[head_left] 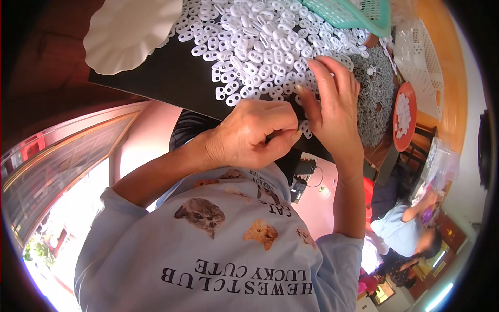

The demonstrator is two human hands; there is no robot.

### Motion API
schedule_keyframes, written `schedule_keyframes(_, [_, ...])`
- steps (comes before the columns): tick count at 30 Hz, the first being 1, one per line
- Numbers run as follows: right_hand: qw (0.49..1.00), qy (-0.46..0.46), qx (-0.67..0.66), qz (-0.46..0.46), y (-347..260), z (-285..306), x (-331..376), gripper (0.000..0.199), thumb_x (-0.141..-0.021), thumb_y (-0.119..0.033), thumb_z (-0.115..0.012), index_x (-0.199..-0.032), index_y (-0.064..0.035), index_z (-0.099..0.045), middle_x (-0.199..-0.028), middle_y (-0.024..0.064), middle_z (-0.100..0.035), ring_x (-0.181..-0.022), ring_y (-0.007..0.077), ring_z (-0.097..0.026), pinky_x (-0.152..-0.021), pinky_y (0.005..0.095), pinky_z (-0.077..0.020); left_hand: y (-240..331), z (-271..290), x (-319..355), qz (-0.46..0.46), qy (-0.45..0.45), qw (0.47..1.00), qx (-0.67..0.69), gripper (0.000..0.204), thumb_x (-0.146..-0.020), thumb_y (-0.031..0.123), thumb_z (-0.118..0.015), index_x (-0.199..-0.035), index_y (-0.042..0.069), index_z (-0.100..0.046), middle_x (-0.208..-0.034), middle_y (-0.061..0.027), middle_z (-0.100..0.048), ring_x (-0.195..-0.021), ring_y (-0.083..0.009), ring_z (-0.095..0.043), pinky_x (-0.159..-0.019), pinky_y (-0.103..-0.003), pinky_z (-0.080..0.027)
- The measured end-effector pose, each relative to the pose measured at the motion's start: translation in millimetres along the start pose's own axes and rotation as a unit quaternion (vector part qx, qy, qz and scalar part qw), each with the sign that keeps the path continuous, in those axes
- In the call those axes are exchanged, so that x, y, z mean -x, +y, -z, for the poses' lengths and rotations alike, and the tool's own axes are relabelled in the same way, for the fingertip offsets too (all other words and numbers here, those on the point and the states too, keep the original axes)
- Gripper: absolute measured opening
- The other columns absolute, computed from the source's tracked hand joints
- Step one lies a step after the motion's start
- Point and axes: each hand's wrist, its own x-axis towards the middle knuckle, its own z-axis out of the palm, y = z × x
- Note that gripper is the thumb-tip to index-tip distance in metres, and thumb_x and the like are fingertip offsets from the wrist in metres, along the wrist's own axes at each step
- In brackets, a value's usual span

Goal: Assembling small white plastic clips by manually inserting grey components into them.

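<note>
A big heap of small white plastic pieces point(265, 49), each with two round holes, lies on a black board point(156, 78). My left hand point(260, 130) is closed in a pinch at the near side of the heap. At its fingertips shows one white two-holed plastic piece point(306, 129); my fingers partly hide the grip. Just to the right, my right hand point(335, 99) reaches over the heap's near right edge. Its thumb and fingers are bent but apart, and no piece shows between them. Beside it spreads a pile of tiny grey metal parts point(374, 99).
A white scalloped dish point(127, 39) stands at the far left and a green plastic basket point(358, 15) at the back. To the right are a red bowl point(404, 117) with white pieces and a white perforated tray point(418, 67). Another person point(400, 229) sits further right.
</note>
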Motion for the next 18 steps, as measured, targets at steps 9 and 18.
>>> schedule_keyframes(9, [1.000,-0.017,-0.013,0.017,-4,-11,6,0.040,-0.080,-0.016,-0.068,-0.116,-0.0047,-0.056,-0.114,0.0114,-0.053,-0.101,0.0308,-0.053,-0.087,0.0426,-0.0382,-1,-1,-1,-0.003,-0.003,1.000,-0.014,0.014,-0.080,-0.002,-0.061,-0.073,0.003,-0.049,-0.060,-0.0043,-0.044,-0.049,-0.0190,-0.043,-0.046,-0.032,-0.033])
schedule_keyframes(18, [1.000,-0.008,-0.024,0.007,-7,-12,8,0.038,-0.081,-0.015,-0.067,-0.115,-0.0043,-0.056,-0.113,0.0114,-0.054,-0.101,0.0312,-0.053,-0.087,0.0426,-0.0388,-2,-3,1,-0.008,0.007,1.000,-0.007,0.014,-0.080,-0.003,-0.060,-0.073,0.003,-0.049,-0.060,-0.0045,-0.043,-0.049,-0.0200,-0.043,-0.046,-0.032,-0.034])
